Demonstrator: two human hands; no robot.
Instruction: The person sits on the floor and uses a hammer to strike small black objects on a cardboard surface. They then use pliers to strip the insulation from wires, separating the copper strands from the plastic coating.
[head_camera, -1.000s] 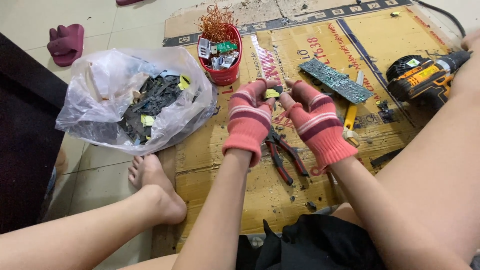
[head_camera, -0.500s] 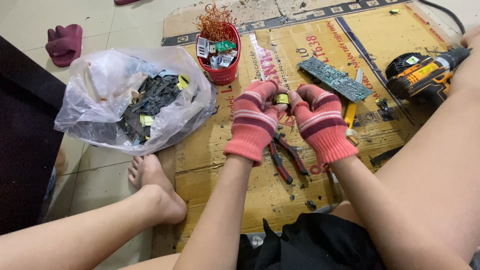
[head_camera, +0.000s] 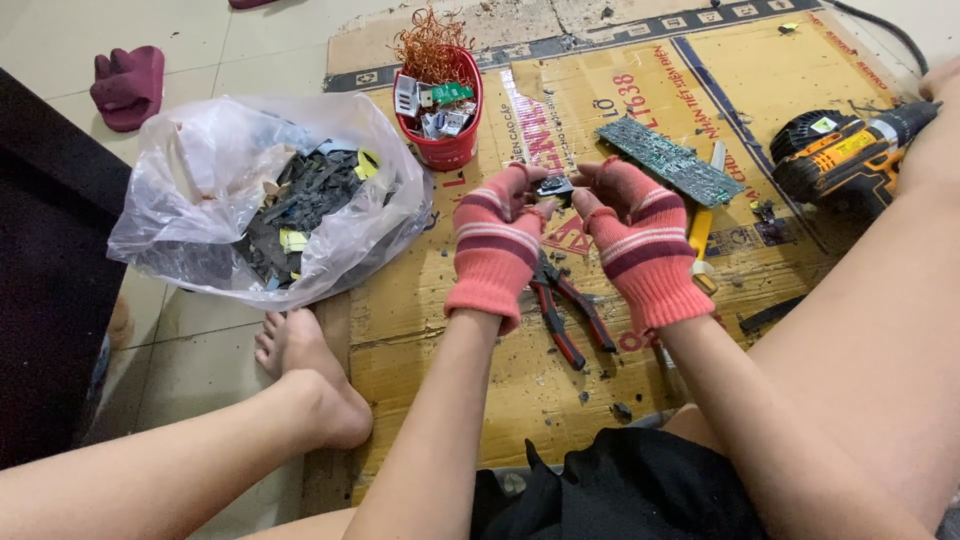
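- Cardboard sheet (head_camera: 440, 340) flattened over the tiled floor, serving as the work surface, dotted with dark crumbs and scraps.
- Clear plastic bag (head_camera: 200, 190) slumped at the sheet's left edge, mouth open, filled with dark broken pieces and a few yellow bits.
- Cordless drill (head_camera: 850, 155) in orange and black lying on its side at the far right of the cardboard.
- Red bucket (head_camera: 445, 150) standing upright beyond the hands, loaded with small metal and green parts, topped by a tangle of copper wire (head_camera: 430, 40).
- Green circuit board (head_camera: 668, 160) lying flat just beyond the right hand, a yellow-handled tool (head_camera: 700, 235) partly tucked beside it.
- Red-handled pliers (head_camera: 570, 310) resting on the cardboard below and between the wrists, untouched.
- Maroon slipper (head_camera: 128, 85) on the tiles at the far left, well apart from everything else.
- Left hand (head_camera: 497, 245), in a pink striped fingerless glove, raised above the sheet, fingers curled and pinching one side of the small dark component (head_camera: 553, 187).
- Right hand (head_camera: 640, 235), gloved alike, fingers bent inward, thumb and fingertips gripping the opposite side of the same piece.
- Small dark component held in the air between both sets of fingertips, above the pliers, in front of the bucket; finer detail too small to tell.
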